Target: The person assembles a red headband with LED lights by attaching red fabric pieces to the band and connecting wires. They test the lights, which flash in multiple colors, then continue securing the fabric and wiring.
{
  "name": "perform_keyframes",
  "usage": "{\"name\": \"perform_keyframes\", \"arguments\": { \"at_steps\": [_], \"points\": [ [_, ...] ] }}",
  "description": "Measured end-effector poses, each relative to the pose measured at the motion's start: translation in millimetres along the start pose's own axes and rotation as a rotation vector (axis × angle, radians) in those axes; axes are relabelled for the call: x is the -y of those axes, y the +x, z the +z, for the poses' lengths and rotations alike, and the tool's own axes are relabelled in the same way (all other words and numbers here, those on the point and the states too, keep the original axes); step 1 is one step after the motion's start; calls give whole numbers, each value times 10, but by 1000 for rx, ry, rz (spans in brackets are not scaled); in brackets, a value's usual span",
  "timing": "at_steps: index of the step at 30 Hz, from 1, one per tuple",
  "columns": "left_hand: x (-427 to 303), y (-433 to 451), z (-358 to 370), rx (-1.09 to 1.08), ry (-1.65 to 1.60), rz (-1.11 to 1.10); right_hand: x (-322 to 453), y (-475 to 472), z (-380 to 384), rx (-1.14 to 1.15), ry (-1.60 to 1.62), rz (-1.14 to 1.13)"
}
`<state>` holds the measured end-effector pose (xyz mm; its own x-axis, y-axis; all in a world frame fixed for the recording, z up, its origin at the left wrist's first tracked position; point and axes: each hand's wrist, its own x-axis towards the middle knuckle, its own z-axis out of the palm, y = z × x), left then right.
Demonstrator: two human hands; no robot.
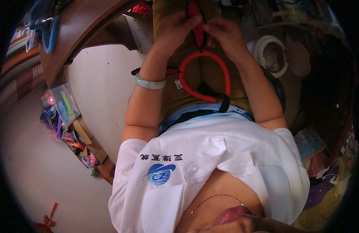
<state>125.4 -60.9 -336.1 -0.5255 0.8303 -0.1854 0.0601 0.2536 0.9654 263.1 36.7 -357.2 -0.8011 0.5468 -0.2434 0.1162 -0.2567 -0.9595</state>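
Note:
At the top of the head view, my left hand (175, 30) pinches the edge of a narrow red piece with dark edging (199, 30), with the thumb on it. On the other edge are the fingers of my right hand (226, 36). Directly below hangs a curved red padded band (227, 72), its upper part close to the red piece's pointed tip. Another red and black pointed piece (170, 71) lies behind my left forearm, beside a small white tag (178, 84). A black strap (225, 103) reaches the band's lower end above my lap. Fine detail at my fingertips is dark.
A brown wooden table edge (89, 26) curves at upper left, with red yarn (141, 9) beyond it. A clear bag and mixed craft materials (64, 104) sit at left. A round white-rimmed container (256, 54) stands at right. Cloth pieces (319, 186) lie at lower right.

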Motion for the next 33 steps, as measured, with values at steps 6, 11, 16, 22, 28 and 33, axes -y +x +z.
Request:
{"name": "perform_keyframes", "arguments": {
  "at_steps": [6,11,16,22,28,33],
  "points": [
    [-85,-35,-5,-98,263,67,48,-7,56,-3,-195,12],
    [-169,-84,22,-116,67,32,-48,21,51,55,-279,3],
    [-262,-157,-20,-68,143,29,-79,8,50,78,-185,29],
    [-190,-256,-133,-58,189,-141,-7,-39,117,-19,-118,65],
    [-108,-259,-175,9,163,-146,-74,34,104,-35,-210,-14],
    [-172,-288,-119,-26,-71,-161,-41,33,85,34,-94,45]
  ]
}}
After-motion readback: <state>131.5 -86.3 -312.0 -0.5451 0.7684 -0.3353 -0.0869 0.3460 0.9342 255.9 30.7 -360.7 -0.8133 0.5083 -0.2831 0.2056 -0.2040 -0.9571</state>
